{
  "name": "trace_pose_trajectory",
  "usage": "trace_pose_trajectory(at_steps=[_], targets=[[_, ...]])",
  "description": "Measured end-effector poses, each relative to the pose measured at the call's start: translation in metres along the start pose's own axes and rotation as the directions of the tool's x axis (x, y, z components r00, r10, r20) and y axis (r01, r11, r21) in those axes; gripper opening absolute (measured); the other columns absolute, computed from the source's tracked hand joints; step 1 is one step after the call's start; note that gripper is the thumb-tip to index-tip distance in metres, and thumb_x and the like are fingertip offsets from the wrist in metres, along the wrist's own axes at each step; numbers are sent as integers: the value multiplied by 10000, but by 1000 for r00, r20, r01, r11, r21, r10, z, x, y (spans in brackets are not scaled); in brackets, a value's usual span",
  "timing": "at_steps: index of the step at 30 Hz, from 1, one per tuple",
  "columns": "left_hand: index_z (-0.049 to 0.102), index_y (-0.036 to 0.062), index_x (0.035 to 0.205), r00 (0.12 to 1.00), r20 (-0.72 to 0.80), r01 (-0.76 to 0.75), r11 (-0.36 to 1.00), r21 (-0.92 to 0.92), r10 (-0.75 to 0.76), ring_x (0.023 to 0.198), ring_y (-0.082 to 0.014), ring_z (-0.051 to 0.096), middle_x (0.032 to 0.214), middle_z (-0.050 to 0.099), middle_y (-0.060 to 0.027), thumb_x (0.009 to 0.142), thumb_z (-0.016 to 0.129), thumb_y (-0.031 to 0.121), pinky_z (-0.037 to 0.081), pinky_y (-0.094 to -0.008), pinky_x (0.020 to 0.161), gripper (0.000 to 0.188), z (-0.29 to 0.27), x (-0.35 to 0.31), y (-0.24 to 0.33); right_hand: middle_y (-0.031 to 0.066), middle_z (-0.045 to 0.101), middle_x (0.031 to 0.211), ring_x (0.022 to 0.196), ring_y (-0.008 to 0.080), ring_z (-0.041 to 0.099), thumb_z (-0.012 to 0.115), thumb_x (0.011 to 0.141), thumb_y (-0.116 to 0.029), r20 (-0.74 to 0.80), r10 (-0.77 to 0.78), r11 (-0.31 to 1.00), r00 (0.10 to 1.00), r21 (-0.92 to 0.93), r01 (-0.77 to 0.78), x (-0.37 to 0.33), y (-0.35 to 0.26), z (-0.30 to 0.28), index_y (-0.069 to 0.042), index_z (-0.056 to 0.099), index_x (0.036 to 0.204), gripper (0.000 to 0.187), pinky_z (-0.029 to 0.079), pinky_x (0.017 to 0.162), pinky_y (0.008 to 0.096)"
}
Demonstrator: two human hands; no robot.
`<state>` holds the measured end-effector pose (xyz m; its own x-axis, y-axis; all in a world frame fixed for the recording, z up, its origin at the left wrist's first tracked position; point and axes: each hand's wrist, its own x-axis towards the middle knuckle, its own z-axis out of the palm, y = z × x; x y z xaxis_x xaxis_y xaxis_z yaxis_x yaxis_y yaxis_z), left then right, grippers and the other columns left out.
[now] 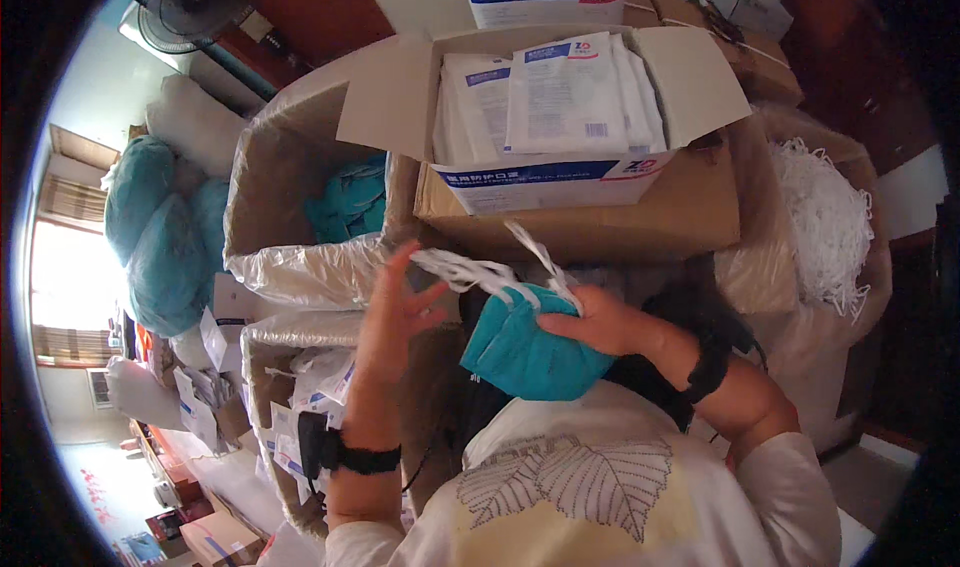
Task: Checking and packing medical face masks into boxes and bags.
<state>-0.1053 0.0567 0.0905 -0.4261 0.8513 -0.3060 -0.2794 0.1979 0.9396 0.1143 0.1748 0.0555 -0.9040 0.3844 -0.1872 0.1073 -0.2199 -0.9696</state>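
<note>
My right hand [605, 322] grips a stack of teal face masks [530, 352] in front of my chest, thumb on the near side. White elastic ear loops [470, 269] stick out from the top of the stack, most stretching left and one bunch pointing up. Close to the left ends of those loops is my left hand [405, 302], its fingers spread apart; whether a fingertip touches the loops is hard to see. Both wrists wear black bands.
Ahead stands an open white carton [555, 189] of packaged masks on a brown box [690, 202]. Left, a plastic-lined box [300, 257] holds teal masks. Below it, another lined box [300, 329] contains white packets. At right, white elastic loops [825, 227] fill a lined box.
</note>
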Motion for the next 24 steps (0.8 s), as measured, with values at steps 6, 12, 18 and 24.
trace_pose_trajectory(at_steps=[6,12,18,24], targets=[[544,27,1047,878,332,23,724,690,-344,940,-268,579,920,611,-130,852,501,429,435,-326,779,449,32,-23,-13,176,607,902,820,266,603,573,815,-296,57,80,844,995,-536,-37,-14,-9,-5,-13,538,982,330,450,728,355],[526,-10,1054,950,299,-81,855,513,-90,890,-218,562,933,602,-110,864,515,374,428,-313,776,429,62,-24,-33,206,598,900,835,338,589,587,795,-296,64,0,826,998,-562,36,-18,-3,2,-14,523,982,344,450,695,386],[524,37,1093,942,190,279,960,18,-277,884,-133,540,958,584,-53,905,467,282,430,-283,782,314,65,-24,-76,148,593,908,845,249,590,640,774,-245,-100,-36,868,994,-497,-19,-25,-2,13,-5,463,1117,454,447,750,330],[428,79,1226,749,512,591,774,-229,-420,1023,-181,519,1144,518,-72,888,315,505,419,-324,883,556,40,-28,-77,101,583,1031,963,160,541,667,764,-236,-23,89,960,996,-263,-92,-38,8,3,-14,465,1161,497,412,844,293]])
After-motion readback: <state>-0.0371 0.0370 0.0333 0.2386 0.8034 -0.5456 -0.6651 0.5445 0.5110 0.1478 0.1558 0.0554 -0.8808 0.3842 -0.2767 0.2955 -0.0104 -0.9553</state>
